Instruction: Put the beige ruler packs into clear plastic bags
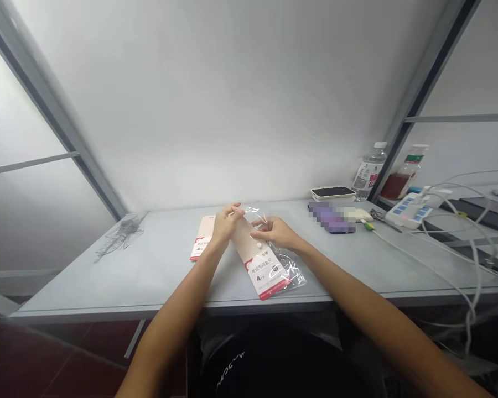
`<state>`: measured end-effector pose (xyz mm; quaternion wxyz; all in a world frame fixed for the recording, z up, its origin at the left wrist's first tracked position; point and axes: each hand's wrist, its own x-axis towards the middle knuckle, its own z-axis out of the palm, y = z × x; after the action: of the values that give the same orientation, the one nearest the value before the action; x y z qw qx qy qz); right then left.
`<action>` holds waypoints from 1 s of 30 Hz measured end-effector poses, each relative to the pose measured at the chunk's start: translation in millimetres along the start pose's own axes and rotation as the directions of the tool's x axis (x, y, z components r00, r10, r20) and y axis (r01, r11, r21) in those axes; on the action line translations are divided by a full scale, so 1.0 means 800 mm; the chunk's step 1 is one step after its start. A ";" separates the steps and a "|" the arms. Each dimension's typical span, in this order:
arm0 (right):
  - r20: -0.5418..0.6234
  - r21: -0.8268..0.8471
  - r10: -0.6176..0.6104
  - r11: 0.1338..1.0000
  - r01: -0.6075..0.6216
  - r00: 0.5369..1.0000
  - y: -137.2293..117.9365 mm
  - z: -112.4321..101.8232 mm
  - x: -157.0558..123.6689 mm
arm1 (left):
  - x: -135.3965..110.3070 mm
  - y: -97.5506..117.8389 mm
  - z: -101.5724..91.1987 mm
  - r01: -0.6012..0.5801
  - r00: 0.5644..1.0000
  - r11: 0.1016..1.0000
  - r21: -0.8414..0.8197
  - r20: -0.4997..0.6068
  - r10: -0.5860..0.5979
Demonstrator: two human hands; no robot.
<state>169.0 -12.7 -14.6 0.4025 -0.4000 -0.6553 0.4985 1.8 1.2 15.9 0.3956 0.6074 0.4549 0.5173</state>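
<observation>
A pale card packet (268, 271) with a red lower edge, printed as a ruler set, slants over the front of the desk. Crinkled clear plastic (295, 275) shows along its right side and above its top; whether the packet lies inside the plastic or on it, I cannot tell. My left hand (227, 224) is closed on the packet's upper left edge. On the other side, my right hand (277, 232) has thumb and fingers pinched on the clear plastic beside the packet. Partly behind my left wrist, a second similar card packet (199, 247) lies flat.
Crumpled clear plastic with dark marks (122, 235) lies on the desk (149, 276) at left. To the right are a pale-cased phone (333, 193), a blurred purple item (332, 218), a water bottle (369, 172), a bottle of dark liquid (403, 176) and a power strip (413, 209) with white cables.
</observation>
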 end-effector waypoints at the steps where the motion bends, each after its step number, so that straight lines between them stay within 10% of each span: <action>1: 0.011 0.028 0.000 1.000 -0.001 1.000 -0.001 0.001 0.000 | 0.000 -0.002 0.001 -0.041 0.999 0.999 0.023 -0.005 0.041; 7: 0.006 0.085 -0.009 0.996 0.009 1.000 -0.004 0.003 -0.001 | -0.001 -0.009 0.005 -0.226 0.973 0.948 0.222 0.008 0.230; 12: -0.050 0.099 -0.032 0.994 0.037 0.998 -0.004 0.003 -0.001 | -0.002 -0.006 0.007 -0.474 0.854 0.800 0.368 -0.030 0.519; 30: -0.055 0.121 -0.071 0.990 0.077 0.996 0.003 0.003 0.000 | 0.003 -0.004 -0.002 -0.303 0.913 0.896 0.325 -0.169 0.370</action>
<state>166.9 -12.8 -17.2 0.4612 -0.3622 -0.6274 0.5124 -0.2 4.4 13.9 0.1508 0.6658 0.4556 0.5713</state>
